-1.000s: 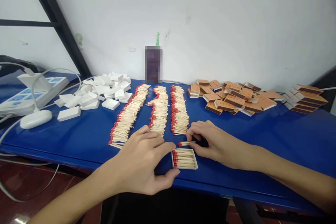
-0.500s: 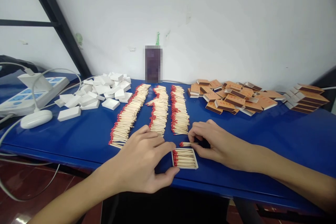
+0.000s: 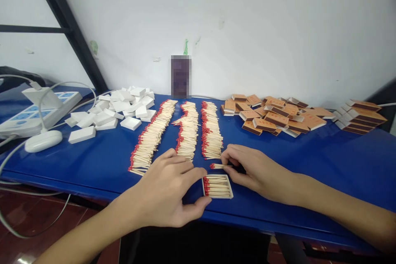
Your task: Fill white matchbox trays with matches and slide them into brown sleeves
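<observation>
A small white tray (image 3: pixel 229 194) filled with red-tipped matches lies near the front edge of the blue table (image 3: pixel 93 156). My left hand (image 3: pixel 168 192) steadies it, forefinger and thumb pressed against its left side. My right hand (image 3: pixel 252 169) pinches a few matches (image 3: pixel 216 166) by their plain ends, held flat just above the tray's far edge with the red tips pointing left. Three long rows of loose matches (image 3: pixel 187 130) stretch away behind the hands.
A heap of empty white trays (image 3: pixel 114 107) lies at the back left, and orange matchbox sleeves (image 3: pixel 272 116) are piled at the back right, with a neat stack (image 3: pixel 360 120) further right. A power strip (image 3: pixel 34 109) and a white puck on a cable (image 3: pixel 43 140) sit at far left.
My right hand has drawn the pinched matches slightly back, away from the tray. My left hand has stayed on the tray.
</observation>
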Available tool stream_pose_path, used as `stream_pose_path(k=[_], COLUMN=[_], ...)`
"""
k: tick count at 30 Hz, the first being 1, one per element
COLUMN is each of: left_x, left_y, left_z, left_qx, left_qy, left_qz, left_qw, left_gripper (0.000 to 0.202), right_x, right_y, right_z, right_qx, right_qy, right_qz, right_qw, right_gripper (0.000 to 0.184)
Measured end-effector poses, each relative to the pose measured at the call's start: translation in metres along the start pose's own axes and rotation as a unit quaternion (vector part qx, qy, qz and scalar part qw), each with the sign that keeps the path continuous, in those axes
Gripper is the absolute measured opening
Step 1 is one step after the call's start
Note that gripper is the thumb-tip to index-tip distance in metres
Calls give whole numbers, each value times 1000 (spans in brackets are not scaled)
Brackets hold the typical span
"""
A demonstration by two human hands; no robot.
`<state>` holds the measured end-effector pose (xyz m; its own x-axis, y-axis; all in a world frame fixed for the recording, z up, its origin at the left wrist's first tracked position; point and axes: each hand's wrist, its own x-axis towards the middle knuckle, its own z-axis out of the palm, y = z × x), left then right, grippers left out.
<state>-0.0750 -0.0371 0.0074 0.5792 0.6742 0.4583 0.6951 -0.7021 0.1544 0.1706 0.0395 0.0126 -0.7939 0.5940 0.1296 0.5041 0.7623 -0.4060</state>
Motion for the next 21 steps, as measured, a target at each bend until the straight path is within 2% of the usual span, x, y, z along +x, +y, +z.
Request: stream_pose_path(k=[4, 10, 21], left_x=[1, 1, 1], left_y=[-1, -2, 1], left_z=[1, 0, 1], left_qx=[1, 1, 1], left_qy=[0, 1, 9], left_qz=[-2, -6, -4], left_qw=[1000, 1000, 1000], left_gripper=[25, 26, 25], right_x=[-3, -7, -9], right_y=[-7, -22, -32], right_z=[-5, -3, -4], right_qx=[41, 81, 98], right_qy=[18, -33, -55], right_qz=[6, -2, 17], right_qw=[999, 996, 994], right_gripper=[11, 11, 10])
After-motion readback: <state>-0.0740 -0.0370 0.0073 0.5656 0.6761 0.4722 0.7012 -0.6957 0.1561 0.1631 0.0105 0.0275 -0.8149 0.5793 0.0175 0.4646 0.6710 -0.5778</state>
